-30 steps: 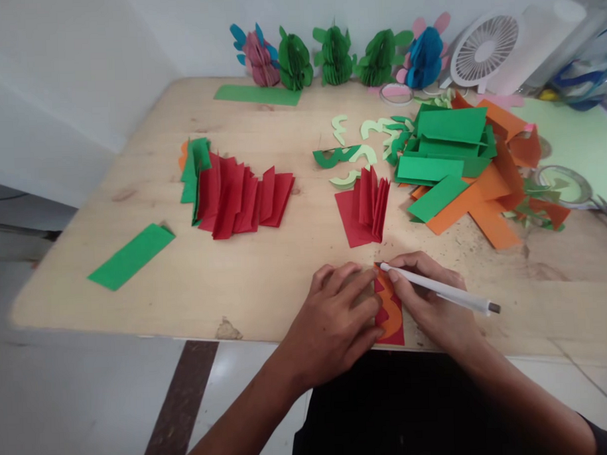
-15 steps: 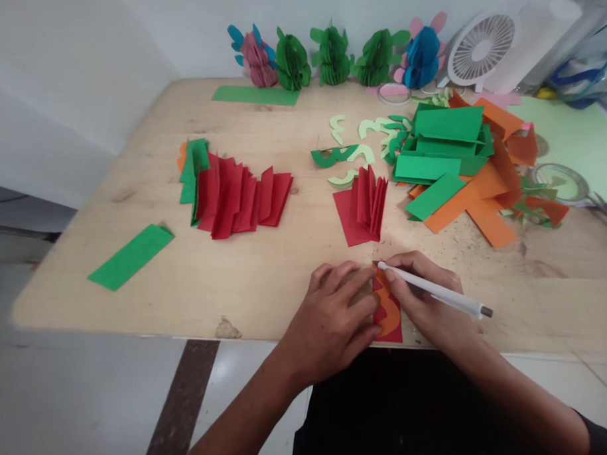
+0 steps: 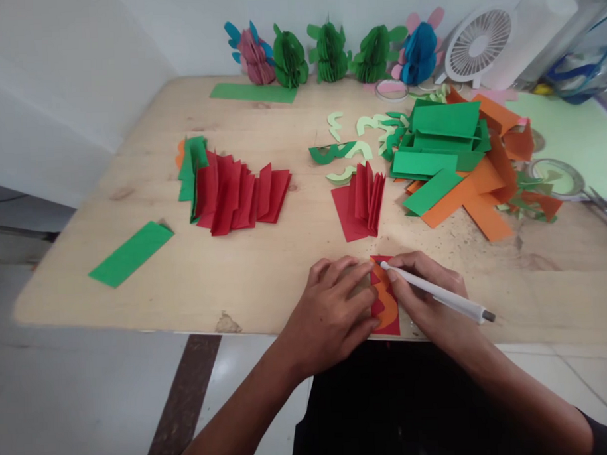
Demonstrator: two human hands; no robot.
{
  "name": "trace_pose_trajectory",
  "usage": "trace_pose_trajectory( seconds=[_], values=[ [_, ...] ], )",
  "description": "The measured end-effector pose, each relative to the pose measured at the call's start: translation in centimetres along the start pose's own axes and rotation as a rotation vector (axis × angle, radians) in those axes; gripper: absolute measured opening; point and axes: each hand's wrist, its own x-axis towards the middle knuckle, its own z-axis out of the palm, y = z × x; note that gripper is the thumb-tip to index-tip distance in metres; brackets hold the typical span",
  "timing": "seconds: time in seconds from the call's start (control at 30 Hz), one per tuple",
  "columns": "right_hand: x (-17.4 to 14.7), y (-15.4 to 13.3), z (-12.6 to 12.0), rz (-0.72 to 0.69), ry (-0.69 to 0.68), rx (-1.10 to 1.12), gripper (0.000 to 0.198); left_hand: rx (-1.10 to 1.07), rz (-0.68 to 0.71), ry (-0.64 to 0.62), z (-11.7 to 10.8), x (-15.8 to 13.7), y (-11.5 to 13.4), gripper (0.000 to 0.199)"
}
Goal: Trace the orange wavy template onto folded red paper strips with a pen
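My left hand [image 3: 336,312] presses flat on a folded red paper [image 3: 390,327] and an orange curved template [image 3: 387,304] that lies on it, at the near edge of the wooden table [image 3: 265,268]. My right hand [image 3: 425,296] grips a white pen [image 3: 438,292], its tip at the top of the orange template. Most of the red paper is hidden under my left hand.
A small stack of folded red papers [image 3: 362,202] lies just beyond my hands, a bigger red stack [image 3: 237,193] to the left. Green and orange strips [image 3: 450,156] are piled at right. A green strip [image 3: 130,253] lies near left. Paper honeycomb figures [image 3: 330,54] and a white fan [image 3: 476,42] line the back.
The pen tip has slid a little down and right along the template's top edge. The view has shifted slightly; my left hand stays pressed on the paper.
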Motion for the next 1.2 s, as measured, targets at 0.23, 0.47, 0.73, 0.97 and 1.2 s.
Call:
trace_pose_trajectory(
  seconds=[0.23,0.47,0.73,0.97,1.2],
  values=[
    [-0.9,0.1,-0.5,-0.037,0.011,-0.048,0.003,0.002,0.007,-0.008,0.1,0.0,0.0,0.03],
    [-1.0,0.1,-0.4,-0.056,0.027,-0.063,0.003,0.017,0.022,0.0,0.3,-0.1,-0.1,0.039],
    [-1.6,0.3,-0.7,-0.064,0.039,-0.06,0.004,0.01,0.019,0.001,0.2,0.0,0.0,0.037],
    [-2.0,0.1,-1.0,-0.037,0.037,-0.079,0.004,-0.005,0.008,-0.018,0.1,0.0,0.1,0.036],
    [-2.8,0.1,-1.2,-0.043,0.05,-0.079,0.005,-0.003,0.003,-0.021,0.1,0.0,0.0,0.035]
  ],
)
